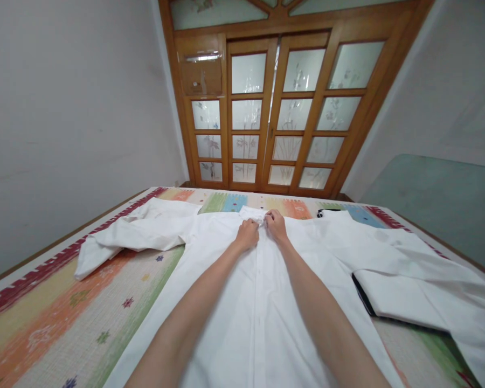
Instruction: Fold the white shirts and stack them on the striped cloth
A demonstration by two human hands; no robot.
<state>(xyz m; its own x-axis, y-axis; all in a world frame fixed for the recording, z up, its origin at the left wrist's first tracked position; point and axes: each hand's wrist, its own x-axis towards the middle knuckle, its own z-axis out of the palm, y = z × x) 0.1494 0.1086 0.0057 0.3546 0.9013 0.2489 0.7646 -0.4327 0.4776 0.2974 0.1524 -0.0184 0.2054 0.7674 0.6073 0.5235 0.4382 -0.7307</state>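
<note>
A white button-front shirt (236, 307) lies spread face up, its collar (249, 212) at the far end and its front placket running down towards me. My left hand (248, 234) is closed with its fingers pinching the fabric just below the collar. Close beside it, my right hand (275, 224) pinches the other side of the collar opening. The fingertips hide whatever small part lies between them. One sleeve (145, 231) stretches out to the left, bent and creased.
A patterned, striped cloth (101, 307) covers the surface beneath. On the right lies more folded white fabric (404, 296) with a dark edge. Wooden doors with glass panes (246, 118) stand beyond the far edge; a pale green panel (440, 199) leans at the right wall.
</note>
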